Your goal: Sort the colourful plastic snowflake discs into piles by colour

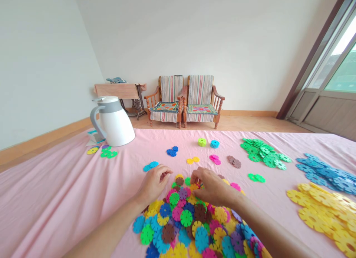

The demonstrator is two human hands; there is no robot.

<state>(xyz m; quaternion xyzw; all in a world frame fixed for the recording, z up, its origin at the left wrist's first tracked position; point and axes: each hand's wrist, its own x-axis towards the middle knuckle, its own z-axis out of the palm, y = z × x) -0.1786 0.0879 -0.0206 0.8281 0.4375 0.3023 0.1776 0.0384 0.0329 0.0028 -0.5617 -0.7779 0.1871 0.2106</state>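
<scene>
A heap of mixed-colour notched plastic discs [186,217] lies on the pink cloth in front of me. At its far left edge is my left hand [155,182], fingers curled and pinched close together; whether anything is between them I cannot make out. My right hand [211,187] reaches over the far side of the heap, thumb and bent fingers apart, fingertips down among the discs. Just beyond the hands lie small same-colour groups: light blue discs [150,166], dark blue discs [172,151], yellow discs [193,160], pink discs [215,159] and brown discs [234,162].
Larger snowflake-shaped pieces lie to the right: green pieces [263,152], blue pieces [328,172] and yellow pieces [322,209]. Short stacks of lime discs [201,142] and blue discs [214,144] stand farther back. A white jug [116,124] stands at the left. Two armchairs [172,91] are beyond the table.
</scene>
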